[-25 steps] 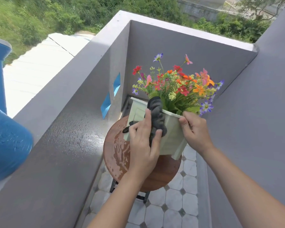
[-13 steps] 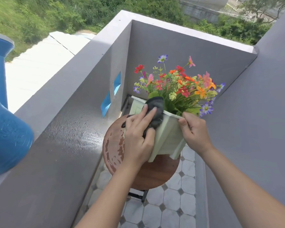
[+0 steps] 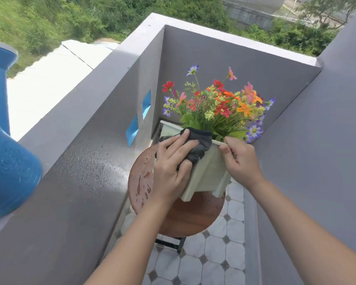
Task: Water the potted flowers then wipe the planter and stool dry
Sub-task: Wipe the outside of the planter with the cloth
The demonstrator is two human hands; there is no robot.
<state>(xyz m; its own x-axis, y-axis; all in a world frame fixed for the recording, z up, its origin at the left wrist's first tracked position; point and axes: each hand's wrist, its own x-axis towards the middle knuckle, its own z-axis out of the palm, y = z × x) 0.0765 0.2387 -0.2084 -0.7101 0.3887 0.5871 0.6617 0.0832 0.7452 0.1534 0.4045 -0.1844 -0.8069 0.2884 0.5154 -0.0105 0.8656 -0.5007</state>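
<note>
A pale green square planter [image 3: 211, 173] full of colourful flowers [image 3: 218, 103] stands tilted on a round brown wooden stool [image 3: 189, 217]. My left hand [image 3: 171, 167] presses a dark grey cloth [image 3: 199, 142] against the planter's near-left side, close to its top rim. Gripping the rim at the right corner is my right hand [image 3: 239, 159]. Wet patches show on the stool's left part [image 3: 142, 186].
A blue watering can [image 3: 6, 161] sits on the wide grey parapet ledge [image 3: 74, 182] at the left. Grey walls close in the narrow corner at the back and right. White octagonal floor tiles [image 3: 214, 264] lie below the stool.
My left hand has slid the cloth upward along the planter's side to the top rim. My right hand has kept its hold on the rim.
</note>
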